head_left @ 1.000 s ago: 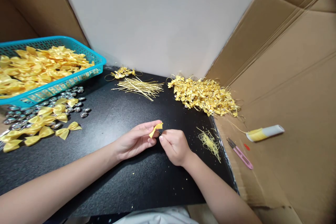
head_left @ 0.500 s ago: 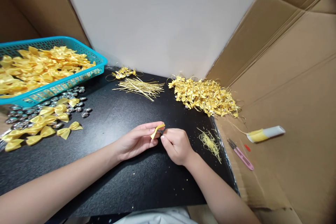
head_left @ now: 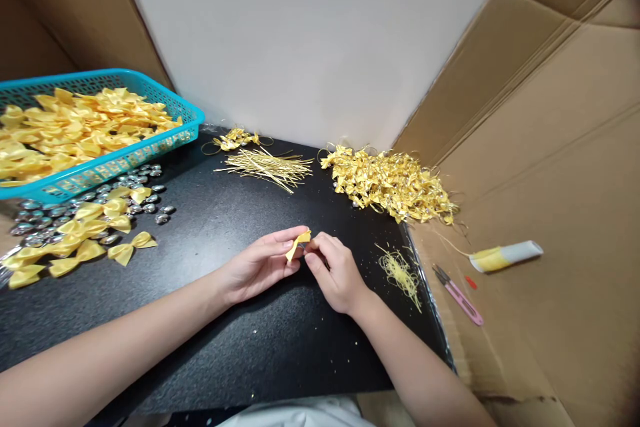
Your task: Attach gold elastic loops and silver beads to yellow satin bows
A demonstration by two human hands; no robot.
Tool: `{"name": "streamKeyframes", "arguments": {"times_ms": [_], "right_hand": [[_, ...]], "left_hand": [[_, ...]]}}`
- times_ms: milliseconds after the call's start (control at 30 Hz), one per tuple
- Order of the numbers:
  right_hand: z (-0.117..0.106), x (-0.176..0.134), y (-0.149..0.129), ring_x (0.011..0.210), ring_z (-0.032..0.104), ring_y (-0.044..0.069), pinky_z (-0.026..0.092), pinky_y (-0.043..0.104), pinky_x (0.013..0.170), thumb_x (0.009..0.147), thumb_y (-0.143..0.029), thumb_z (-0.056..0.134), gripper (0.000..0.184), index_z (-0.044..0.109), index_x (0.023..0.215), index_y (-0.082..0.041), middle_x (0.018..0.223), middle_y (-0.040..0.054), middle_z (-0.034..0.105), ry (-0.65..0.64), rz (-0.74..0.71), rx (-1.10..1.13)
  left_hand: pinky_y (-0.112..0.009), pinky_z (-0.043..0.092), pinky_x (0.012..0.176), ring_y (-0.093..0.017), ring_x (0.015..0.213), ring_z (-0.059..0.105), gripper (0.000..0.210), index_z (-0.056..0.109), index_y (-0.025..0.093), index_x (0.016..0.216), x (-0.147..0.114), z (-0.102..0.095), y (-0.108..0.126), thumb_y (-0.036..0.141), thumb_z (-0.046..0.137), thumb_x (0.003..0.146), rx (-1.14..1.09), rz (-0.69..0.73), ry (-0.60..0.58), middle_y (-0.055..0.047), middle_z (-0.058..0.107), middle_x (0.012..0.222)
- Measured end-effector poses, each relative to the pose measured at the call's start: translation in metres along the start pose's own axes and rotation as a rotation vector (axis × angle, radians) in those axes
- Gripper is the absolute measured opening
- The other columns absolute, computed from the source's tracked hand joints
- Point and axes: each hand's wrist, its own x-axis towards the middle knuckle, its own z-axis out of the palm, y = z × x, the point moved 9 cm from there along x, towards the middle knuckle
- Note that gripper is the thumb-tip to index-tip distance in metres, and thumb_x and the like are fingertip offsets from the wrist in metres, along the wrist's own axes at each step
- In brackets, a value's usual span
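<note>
Both bare hands come together, fingertips facing and near each other; whether they touch is hard to tell. The left hand (head_left: 260,267) turns its palm toward the right, thumb and upper fingers drawn into a pinch, lower fingers loosely bent beneath. The right hand (head_left: 336,275) shows its back, fingers curled inward, thumb below the forefinger. From the left hand, the left forearm (head_left: 135,330) slants shallowly back and outward; behind the right hand, the right forearm (head_left: 413,357) slopes more steeply
</note>
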Motion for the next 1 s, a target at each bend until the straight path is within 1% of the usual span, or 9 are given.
{"name": "streamKeyframes", "arguments": {"times_ms": [133,267,400,733,1000], "right_hand": [[-0.004,0.000,-0.001,0.071,0.056,0.015,0.042,0.029,0.071,0.095,-0.018,0.045,0.018,0.055,0.079,-0.019,0.075,0.0024,0.060,0.059,-0.027,-0.018],[-0.008,0.000,-0.002,0.072,0.059,0.016,0.046,0.029,0.070,0.093,-0.014,0.048,0.016,0.059,0.082,-0.017,0.077,0.0052,0.064,0.123,-0.068,-0.028],[-0.012,-0.001,-0.004,0.067,0.059,0.015,0.048,0.027,0.065,0.091,-0.011,0.050,0.016,0.062,0.083,-0.018,0.074,0.0048,0.065,0.182,-0.092,-0.037],[-0.013,-0.001,-0.008,0.066,0.060,0.015,0.050,0.027,0.063,0.091,-0.012,0.051,0.017,0.064,0.082,-0.018,0.073,0.0045,0.066,0.202,-0.111,-0.059],[-0.013,-0.001,-0.009,0.064,0.057,0.015,0.048,0.026,0.062,0.091,-0.011,0.049,0.018,0.063,0.081,-0.017,0.070,0.0042,0.064,0.206,-0.116,-0.084]], "left_hand": [[-0.018,0.055,0.062,-0.012,0.071,0.067,0.035,0.074,0.009,0.094,0.000,-0.002,0.002,0.005,0.084,0.061,-0.016,0.012,0.024,-0.007,0.073,0.086],[-0.019,0.055,0.062,-0.012,0.069,0.066,0.035,0.073,0.008,0.095,0.000,-0.002,0.003,0.004,0.082,0.062,-0.020,0.027,0.030,-0.007,0.072,0.085],[-0.018,0.055,0.060,-0.010,0.066,0.064,0.036,0.073,0.008,0.095,0.000,-0.001,0.003,0.005,0.083,0.061,-0.030,0.030,0.022,-0.007,0.072,0.083],[-0.017,0.055,0.060,-0.010,0.066,0.064,0.038,0.074,0.008,0.095,0.001,-0.001,0.002,0.005,0.085,0.059,-0.023,0.015,0.017,-0.007,0.072,0.084],[-0.018,0.054,0.060,-0.010,0.067,0.064,0.038,0.074,0.009,0.095,0.000,-0.001,0.002,0.005,0.085,0.059,-0.020,0.013,0.022,-0.006,0.072,0.083]]}}
